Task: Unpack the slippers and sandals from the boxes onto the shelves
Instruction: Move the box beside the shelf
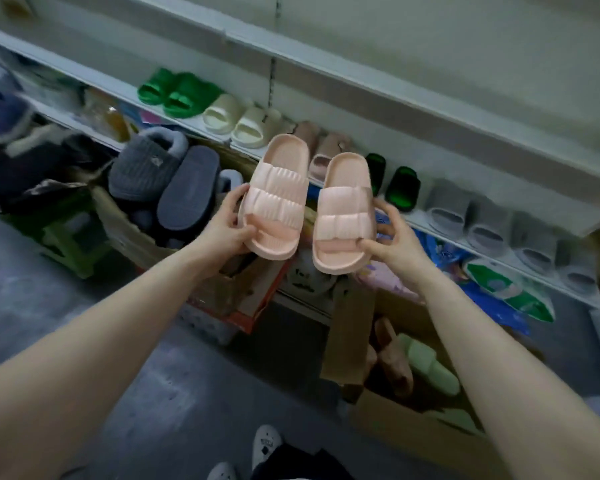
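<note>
Holding one pink slipper each: left hand [227, 226] grips left slipper [274, 199] at heel, right hand [394, 237] grips right slipper [343, 211]; both raised before shelf [440, 233]. Best set side by side, toes outward, matching row

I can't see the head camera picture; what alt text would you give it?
A person's left hand and right hand each hold one pale pink slipper, the left slipper and right slipper, up before a shelf lined with green, cream, pink and grey slides. Below stand open cardboard boxes holding more slippers.
</note>
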